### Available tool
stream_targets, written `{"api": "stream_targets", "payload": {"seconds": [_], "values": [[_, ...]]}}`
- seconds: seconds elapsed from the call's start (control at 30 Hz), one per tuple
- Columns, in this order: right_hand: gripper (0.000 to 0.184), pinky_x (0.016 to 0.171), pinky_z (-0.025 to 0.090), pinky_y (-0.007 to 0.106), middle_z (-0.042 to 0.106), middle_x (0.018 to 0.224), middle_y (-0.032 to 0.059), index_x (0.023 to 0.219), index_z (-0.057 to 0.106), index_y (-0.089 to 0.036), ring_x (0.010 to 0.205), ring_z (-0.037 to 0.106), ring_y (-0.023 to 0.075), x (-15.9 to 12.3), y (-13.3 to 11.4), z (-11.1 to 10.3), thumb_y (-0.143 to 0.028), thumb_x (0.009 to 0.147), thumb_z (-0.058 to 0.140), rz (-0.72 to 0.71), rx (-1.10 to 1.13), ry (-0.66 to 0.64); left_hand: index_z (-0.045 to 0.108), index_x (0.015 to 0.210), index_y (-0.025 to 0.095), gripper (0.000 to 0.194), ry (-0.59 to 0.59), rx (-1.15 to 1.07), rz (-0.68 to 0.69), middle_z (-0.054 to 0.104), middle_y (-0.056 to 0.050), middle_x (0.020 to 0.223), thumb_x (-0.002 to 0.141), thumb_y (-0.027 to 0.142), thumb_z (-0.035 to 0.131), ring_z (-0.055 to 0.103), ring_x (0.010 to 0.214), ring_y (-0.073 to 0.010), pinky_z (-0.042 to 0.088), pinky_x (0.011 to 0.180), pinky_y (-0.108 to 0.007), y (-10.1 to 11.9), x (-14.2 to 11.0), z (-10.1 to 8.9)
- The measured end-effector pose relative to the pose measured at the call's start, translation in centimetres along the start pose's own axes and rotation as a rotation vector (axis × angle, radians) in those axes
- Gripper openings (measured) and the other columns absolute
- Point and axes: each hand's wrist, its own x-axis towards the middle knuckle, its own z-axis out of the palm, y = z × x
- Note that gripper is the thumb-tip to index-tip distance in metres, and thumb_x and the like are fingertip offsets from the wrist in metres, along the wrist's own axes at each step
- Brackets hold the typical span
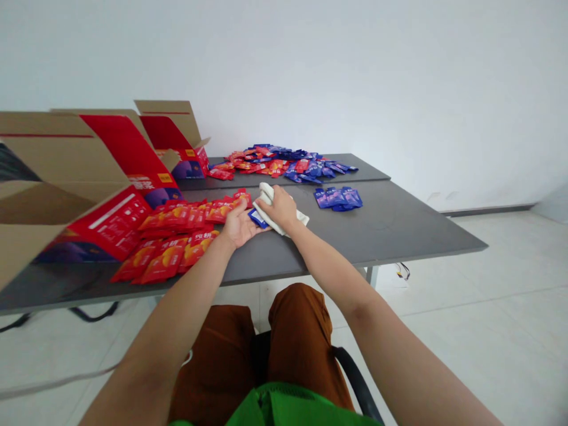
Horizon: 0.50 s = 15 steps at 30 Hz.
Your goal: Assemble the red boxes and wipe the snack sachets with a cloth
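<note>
My right hand [280, 208] is closed over a cream cloth bag [271, 208] on the grey table [381, 231]. A blue packet [256, 219] pokes out at the bag's near end, between my two hands. My left hand [237, 226] lies palm up beside it, fingers spread, its fingertips by the red packets [177, 236] laid in overlapping rows to the left.
Open cardboard boxes with red print [89, 195] stand at the left edge. A small stack of blue packets [339, 197] lies right of my hands. A mixed heap of red and blue packets [284, 161] covers the far table. I sit on a chair [355, 378].
</note>
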Motion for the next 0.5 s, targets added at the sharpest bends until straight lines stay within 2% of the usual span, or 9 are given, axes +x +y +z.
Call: {"api": "stream_targets", "payload": {"seconds": [0.1,0.2,0.27,0.4,0.47,0.5], "values": [[0.051,0.090,0.045,0.040,0.062,0.118,0.0155,0.118,0.051,-0.016,0.110,0.058,0.0302,0.9,2.2,-0.1,-0.057,0.088,0.056,0.159,-0.071,-0.021,0.060,0.115,0.009,0.051,-0.097,0.022,-0.080,0.069,-0.022,0.109,0.089,0.050,0.044,0.062,0.111,-0.0334,0.041,0.102,-0.060,0.1,-0.5,0.1],[0.050,0.089,0.046,0.043,0.062,0.117,0.0161,0.115,0.053,-0.016,0.108,0.059,0.0319,0.5,2.6,-0.5,-0.056,0.085,0.060,0.223,-0.118,-0.054,0.062,0.114,0.007,0.054,-0.193,0.032,-0.143,0.068,-0.023,0.110,0.089,0.051,0.043,0.060,0.115,-0.0343,0.039,0.104,-0.060,0.2,-0.7,0.1],[0.050,0.089,0.046,0.042,0.063,0.115,0.0150,0.113,0.053,-0.017,0.107,0.059,0.0308,-0.3,1.7,-0.7,-0.057,0.084,0.060,0.159,-0.107,-0.040,0.062,0.115,0.006,0.057,-0.212,0.040,-0.161,0.068,-0.024,0.109,0.088,0.053,0.042,0.059,0.116,-0.0355,0.040,0.102,-0.061,0.3,-0.6,0.1],[0.046,0.085,0.047,0.037,0.064,0.109,0.0108,0.112,0.051,-0.018,0.101,0.061,0.0261,-1.3,-0.6,-0.2,-0.056,0.088,0.053,-0.116,0.010,-0.058,0.061,0.119,0.013,0.049,-0.134,0.039,-0.090,0.069,-0.018,0.109,0.089,0.048,0.044,0.060,0.115,-0.0346,0.044,0.098,-0.061,0.4,-0.1,0.1],[0.044,0.084,0.048,0.036,0.064,0.109,0.0099,0.112,0.050,-0.018,0.102,0.061,0.0255,-1.0,-0.7,0.3,-0.056,0.088,0.052,-0.154,0.044,-0.085,0.061,0.119,0.015,0.040,-0.076,0.036,-0.075,0.070,-0.015,0.109,0.090,0.039,0.047,0.061,0.114,-0.0328,0.045,0.098,-0.061,0.4,0.1,0.1],[0.045,0.084,0.048,0.036,0.064,0.110,0.0102,0.112,0.050,-0.018,0.102,0.061,0.0259,-0.7,-0.4,0.5,-0.056,0.088,0.053,-0.127,0.043,-0.092,0.062,0.117,0.015,0.036,-0.050,0.041,-0.090,0.070,-0.015,0.109,0.089,0.034,0.048,0.062,0.113,-0.0318,0.045,0.099,-0.060,0.3,0.2,0.1]]}}
